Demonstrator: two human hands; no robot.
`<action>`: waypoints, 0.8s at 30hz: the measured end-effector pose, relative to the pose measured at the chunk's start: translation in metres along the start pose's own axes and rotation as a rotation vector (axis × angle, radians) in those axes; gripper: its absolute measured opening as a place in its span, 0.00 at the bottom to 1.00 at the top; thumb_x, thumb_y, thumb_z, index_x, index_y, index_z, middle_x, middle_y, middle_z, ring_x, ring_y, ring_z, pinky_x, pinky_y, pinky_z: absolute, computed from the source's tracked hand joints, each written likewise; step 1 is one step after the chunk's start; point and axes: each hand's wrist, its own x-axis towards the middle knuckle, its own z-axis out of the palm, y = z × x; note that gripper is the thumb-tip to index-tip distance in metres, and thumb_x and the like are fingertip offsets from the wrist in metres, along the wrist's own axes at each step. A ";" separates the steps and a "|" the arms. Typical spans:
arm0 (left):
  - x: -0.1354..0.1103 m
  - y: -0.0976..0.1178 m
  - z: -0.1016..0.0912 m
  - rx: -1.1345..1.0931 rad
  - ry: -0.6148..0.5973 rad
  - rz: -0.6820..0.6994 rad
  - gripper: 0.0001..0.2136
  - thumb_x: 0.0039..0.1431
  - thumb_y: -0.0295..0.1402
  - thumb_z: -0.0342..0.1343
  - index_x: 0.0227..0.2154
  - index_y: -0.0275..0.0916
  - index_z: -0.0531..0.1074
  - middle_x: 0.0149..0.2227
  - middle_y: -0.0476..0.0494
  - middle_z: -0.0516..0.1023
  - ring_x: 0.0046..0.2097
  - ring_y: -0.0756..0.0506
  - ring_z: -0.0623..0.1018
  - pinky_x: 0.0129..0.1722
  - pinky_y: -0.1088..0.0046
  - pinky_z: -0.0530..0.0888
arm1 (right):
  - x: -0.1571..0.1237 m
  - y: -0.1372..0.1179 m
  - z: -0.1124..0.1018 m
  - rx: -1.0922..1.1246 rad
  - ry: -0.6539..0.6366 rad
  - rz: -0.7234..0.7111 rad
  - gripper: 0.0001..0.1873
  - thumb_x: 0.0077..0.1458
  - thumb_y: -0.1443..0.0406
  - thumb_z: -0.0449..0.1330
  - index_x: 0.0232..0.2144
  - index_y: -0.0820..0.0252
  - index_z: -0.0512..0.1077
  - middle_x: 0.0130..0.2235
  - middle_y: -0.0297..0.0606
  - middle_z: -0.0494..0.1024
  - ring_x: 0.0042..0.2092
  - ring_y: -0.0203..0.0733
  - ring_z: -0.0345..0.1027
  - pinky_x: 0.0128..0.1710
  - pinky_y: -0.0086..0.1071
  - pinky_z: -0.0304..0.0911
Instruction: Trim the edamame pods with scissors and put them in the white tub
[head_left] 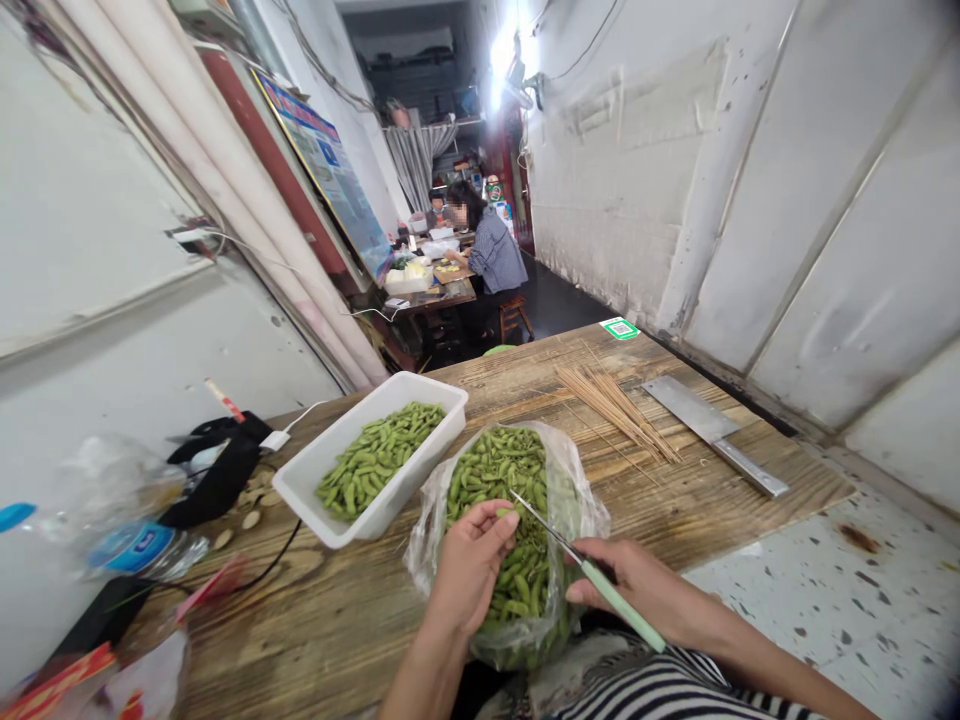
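My left hand (pixel 469 565) is closed, pinching a green edamame pod (pixel 505 513) at its fingertips over a clear plastic bag (pixel 585 500) full of edamame pods. My right hand (pixel 637 585) is closed around the pale green handle of a pair of scissors (pixel 592 575); the thin blades point up and left, their tips close to the pinched pod. A white rectangular tub (pixel 450 405) holding trimmed-looking pods stands just left of the bag on the wooden table (pixel 337 620).
Bamboo skewers (pixel 619 405) and a cleaver (pixel 712 432) lie at the table's right. A plastic bottle (pixel 127 545), black cable and wrappers clutter the left. A person in a striped shirt (pixel 495 255) sits at a far table down the corridor.
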 end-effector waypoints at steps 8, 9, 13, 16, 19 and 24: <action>0.002 -0.004 -0.004 0.053 0.043 0.105 0.15 0.43 0.38 0.65 0.34 0.35 0.76 0.33 0.45 0.77 0.32 0.51 0.73 0.31 0.77 0.69 | 0.003 0.006 -0.002 -0.024 0.044 -0.012 0.20 0.54 0.50 0.58 0.36 0.63 0.71 0.25 0.28 0.62 0.28 0.34 0.54 0.26 0.24 0.52; 0.002 -0.003 -0.004 0.100 0.034 0.120 0.16 0.45 0.38 0.64 0.36 0.35 0.76 0.34 0.44 0.78 0.32 0.50 0.73 0.31 0.76 0.69 | 0.002 0.004 -0.004 -0.049 0.043 -0.017 0.20 0.54 0.51 0.59 0.37 0.62 0.71 0.26 0.28 0.64 0.28 0.35 0.55 0.27 0.24 0.53; 0.000 0.000 -0.006 0.300 -0.010 0.182 0.22 0.51 0.37 0.60 0.49 0.38 0.70 0.29 0.50 0.77 0.28 0.53 0.69 0.32 0.77 0.67 | 0.001 -0.002 -0.007 -0.112 0.006 -0.039 0.19 0.53 0.52 0.60 0.40 0.61 0.72 0.30 0.31 0.71 0.30 0.37 0.61 0.31 0.24 0.57; -0.002 -0.001 -0.005 0.345 -0.023 0.177 0.20 0.50 0.36 0.61 0.47 0.37 0.70 0.23 0.54 0.75 0.26 0.53 0.68 0.30 0.78 0.66 | 0.001 -0.003 -0.007 -0.111 -0.008 -0.031 0.19 0.53 0.53 0.60 0.40 0.61 0.72 0.32 0.32 0.74 0.32 0.38 0.64 0.32 0.24 0.58; -0.004 -0.002 -0.004 0.351 0.010 0.149 0.14 0.46 0.37 0.63 0.35 0.35 0.74 0.24 0.51 0.77 0.27 0.52 0.70 0.29 0.78 0.66 | 0.000 -0.003 -0.007 -0.093 -0.010 -0.024 0.20 0.52 0.53 0.61 0.40 0.61 0.73 0.34 0.33 0.75 0.33 0.39 0.66 0.33 0.24 0.59; -0.004 -0.003 -0.001 0.338 0.071 0.099 0.15 0.41 0.38 0.65 0.32 0.35 0.77 0.25 0.48 0.79 0.27 0.50 0.72 0.29 0.76 0.67 | 0.000 -0.005 -0.008 -0.082 -0.024 -0.020 0.21 0.52 0.52 0.61 0.41 0.62 0.72 0.35 0.33 0.76 0.34 0.40 0.67 0.33 0.25 0.60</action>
